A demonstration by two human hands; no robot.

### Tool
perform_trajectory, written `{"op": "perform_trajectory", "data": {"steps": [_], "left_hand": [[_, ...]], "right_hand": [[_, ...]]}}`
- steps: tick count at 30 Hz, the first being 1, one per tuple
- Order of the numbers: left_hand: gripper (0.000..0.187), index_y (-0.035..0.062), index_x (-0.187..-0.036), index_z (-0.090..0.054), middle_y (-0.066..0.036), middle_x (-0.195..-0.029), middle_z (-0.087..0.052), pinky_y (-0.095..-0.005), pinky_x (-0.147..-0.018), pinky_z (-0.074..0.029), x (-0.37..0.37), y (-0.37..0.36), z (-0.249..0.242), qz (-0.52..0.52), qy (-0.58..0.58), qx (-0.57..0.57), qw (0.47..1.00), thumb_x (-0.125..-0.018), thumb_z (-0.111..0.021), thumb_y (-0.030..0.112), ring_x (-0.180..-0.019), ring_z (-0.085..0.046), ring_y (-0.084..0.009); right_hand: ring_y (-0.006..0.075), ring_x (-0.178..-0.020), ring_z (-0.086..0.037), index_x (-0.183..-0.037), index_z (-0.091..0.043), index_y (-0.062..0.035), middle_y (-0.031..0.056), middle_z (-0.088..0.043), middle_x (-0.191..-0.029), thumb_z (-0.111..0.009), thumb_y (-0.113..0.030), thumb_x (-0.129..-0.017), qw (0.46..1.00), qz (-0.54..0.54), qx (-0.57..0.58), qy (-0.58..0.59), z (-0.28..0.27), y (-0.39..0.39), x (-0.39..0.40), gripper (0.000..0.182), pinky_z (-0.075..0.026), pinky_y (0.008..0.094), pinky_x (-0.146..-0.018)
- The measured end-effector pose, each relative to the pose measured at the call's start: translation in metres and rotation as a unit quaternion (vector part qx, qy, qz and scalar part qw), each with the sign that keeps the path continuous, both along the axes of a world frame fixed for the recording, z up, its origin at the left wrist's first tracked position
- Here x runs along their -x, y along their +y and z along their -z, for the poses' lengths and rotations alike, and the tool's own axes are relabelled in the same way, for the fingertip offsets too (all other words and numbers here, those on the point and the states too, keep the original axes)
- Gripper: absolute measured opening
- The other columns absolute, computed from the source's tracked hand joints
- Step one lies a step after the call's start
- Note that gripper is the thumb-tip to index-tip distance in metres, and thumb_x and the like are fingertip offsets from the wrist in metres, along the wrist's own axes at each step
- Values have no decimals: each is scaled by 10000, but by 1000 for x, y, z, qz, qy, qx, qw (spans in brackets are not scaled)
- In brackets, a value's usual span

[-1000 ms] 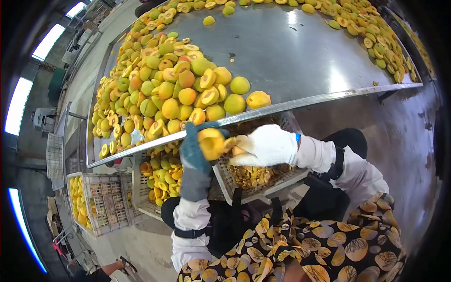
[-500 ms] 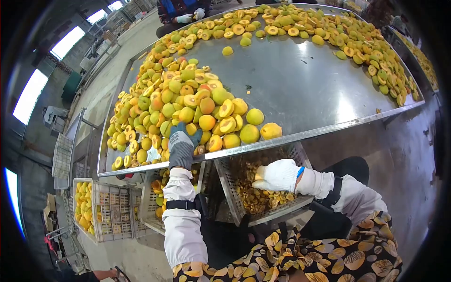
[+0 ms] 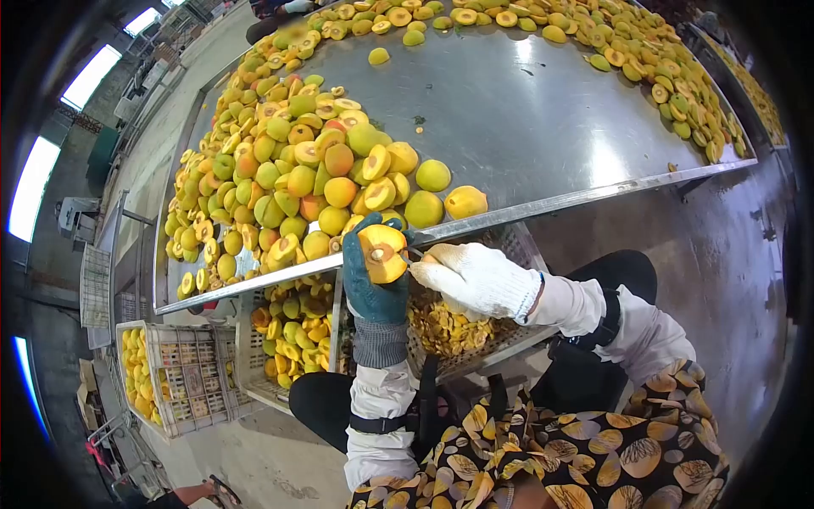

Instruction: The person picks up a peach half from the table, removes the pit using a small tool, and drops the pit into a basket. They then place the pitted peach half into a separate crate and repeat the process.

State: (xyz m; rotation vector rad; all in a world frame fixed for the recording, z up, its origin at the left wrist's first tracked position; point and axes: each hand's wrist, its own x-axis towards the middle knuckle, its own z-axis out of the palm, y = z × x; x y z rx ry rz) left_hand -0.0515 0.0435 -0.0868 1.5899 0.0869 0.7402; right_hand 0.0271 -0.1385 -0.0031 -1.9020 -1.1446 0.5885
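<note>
My left hand (image 3: 373,299), in a dark teal coated glove with a grey cuff, is closed around a halved yellow peach (image 3: 385,256). The cut face points up and to the right, with a brownish hollow in its middle. My right hand (image 3: 479,278), in a white knit glove, pinches a thin metal tool (image 3: 414,253), mostly hidden by the fingers. Its visible end reaches the right edge of the peach half. Both hands are just in front of the table edge. Beyond them lies a heap of peaches (image 3: 288,178), some whole-looking, others showing cut faces.
The metal table (image 3: 500,119) carries more peach halves along its far and right sides. Beneath its edge stand a crate of scraps (image 3: 454,332) and a crate of peaches (image 3: 297,335). Another filled crate (image 3: 191,373) is at the left. Another person's gloved hand (image 3: 297,6) shows at the top.
My left hand has come away from the heap, toward me and rightward, with a peach half. My right hand has moved left from above the scrap crate to meet it. The view has shifted slightly.
</note>
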Motion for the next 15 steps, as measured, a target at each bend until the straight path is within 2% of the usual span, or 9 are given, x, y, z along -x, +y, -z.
{"op": "perform_trajectory", "data": {"steps": [1,6,9,11,12,13,15], "left_hand": [[450,-6,-1411,-381,-202,-1313,-561,-398,-937,-548,-1,-1,-3,6,-11,17,1000,-1023,-556,141,-1150,-608,-283],[462,-2,-1349,-447,-168,-1263,-561,-391,-939,-534,2,-15,-11,-58,4,-131,990,-942,-661,49,-1119,-602,-257],[437,-15,-1247,-528,-163,-1186,-610,-423,-979,-474,4,-27,-29,-143,55,-251,956,-848,-701,25,-1100,-603,-330],[464,-3,-1240,-543,-167,-1202,-601,-436,-1006,-452,9,-29,-23,-177,55,-378,907,-814,-722,44,-1137,-576,-358],[487,3,-1244,-548,-173,-1224,-592,-446,-1017,-442,9,-34,-26,-166,65,-389,904,-797,-732,67,-1162,-556,-375],[511,9,-1247,-554,-179,-1247,-582,-455,-1029,-432,8,-40,-29,-155,74,-401,900,-780,-743,90,-1188,-537,-391],[500,-6,-1261,-542,-179,-1240,-588,-443,-1016,-441,2,-60,-39,-196,63,-350,914,-834,-739,166,-1152,-557,-389]], "right_hand": [[353,-744,-677,-1076,-624,-75,168,-666,-791,-527,-457,-987,1000,6,5,-12,3,1,0,404,-538,423,-683],[383,-818,-684,-1020,-614,-75,185,-677,-844,-517,-495,-983,994,68,-11,-89,17,2,6,433,-538,448,-724],[397,-833,-679,-1002,-620,-83,191,-679,-863,-549,-517,-947,982,177,5,68,-6,1,10,443,-540,455,-734],[399,-857,-676,-1000,-619,-95,190,-680,-887,-575,-515,-920,982,188,-8,16,-1,6,12,430,-541,462,-740],[401,-869,-674,-999,-618,-101,189,-681,-899,-588,-514,-906,979,202,-14,-20,1,7,9,425,-541,466,-743],[408,-906,-682,-1136,-630,-98,203,-685,-990,-641,-511,-879,983,178,30,16,2,10,2,486,-566,462,-777],[391,-949,-677,-1123,-638,-90,191,-684,-1023,-623,-474,-889,982,176,31,-64,11,12,-3,450,-561,448,-796]]}}
